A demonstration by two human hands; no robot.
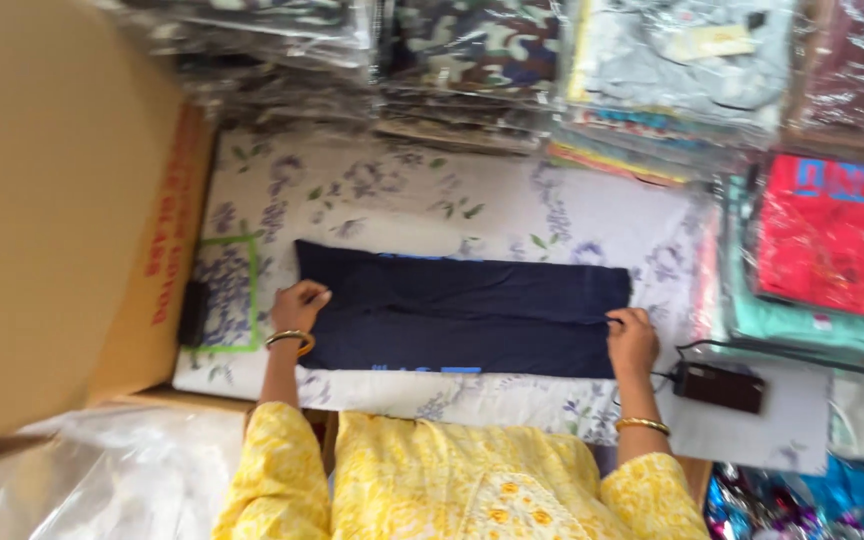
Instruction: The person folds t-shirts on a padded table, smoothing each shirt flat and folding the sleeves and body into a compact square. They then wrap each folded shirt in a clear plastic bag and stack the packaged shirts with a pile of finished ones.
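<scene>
**Dark blue shirt folded into a long strip**

A dark blue shirt (pixel 462 315) lies on a table with a flowered cloth (pixel 512 195). It sits in the middle of the cloth, right in front of the person in the yellow top (pixel 452 480).

The shirt is already folded into a long, narrow shape. The sides look tucked in, so that part seems done. It is not yet folded short like the packed clothes, so I think the strip is still to be folded end to end. It is not in a clear bag either.

The left hand (pixel 298 306) rests at the left end of the shirt. Its fingers are curled down onto the cloth edge, and it looks like it grips or presses that end. The right hand (pixel 632 340) is at the right end. Its fingers are bent and seem to pinch the edge of the shirt there. Both arms reach out wide, one to each end, with a gold bangle on each wrist.

A big cardboard box (pixel 52 200) stands at the left. Stacks of bagged clothes (pixel 652 70) sit along the back and right. A small black device (pixel 717 385) with a cord lies near the right hand.
</scene>
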